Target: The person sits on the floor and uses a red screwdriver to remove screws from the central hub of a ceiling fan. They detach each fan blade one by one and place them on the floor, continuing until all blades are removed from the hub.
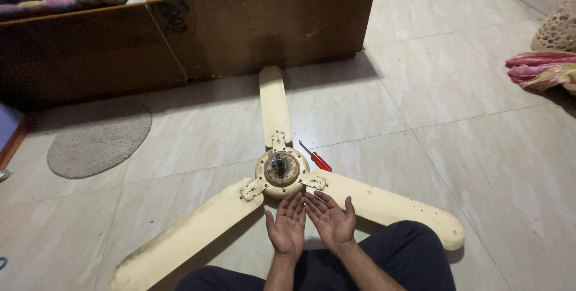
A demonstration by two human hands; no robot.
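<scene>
Head view: person sits on the tiled floor [468,165], legs in dark trousers, w/ a cream ceiling fan [281,174] lying flat right in front of the knees. Both hands are empty, palms up, fingers spread loosely, edges side by side & nearly touching. Left hand [288,226] & right hand [330,220] sit just below the fan's round hub [281,170], fingertips close to it but not on it, holding nothing.

The fan has 3 long blades: one points away toward the wooden bed frame [240,33], one runs down-left, one runs right, past the person's leg. Each blade joins the hub via a metal bracket w/ screws. Hub centre looks open, dark bits & wiring inside. A red-handled screwdriver [316,158] lies on the floor just beside the hub, up-right of it, apart from both hands.

Handling, imo: hub holds the motor so prob. heavy, most of the weight in the middle; blades look like thin sheet metal, stiff but easy to bend if lifted by the tips. Paint looks worn & dusty, so maybe a bit slippery. Best grip is likely under the hub rim or at the brackets, not far out on a blade. Open centre parts look delicate, so keep fingers off.

Elsewhere: grey round mat [99,141] at left, patterned bedding on the bed, folded cloth [540,69] far right.
</scene>
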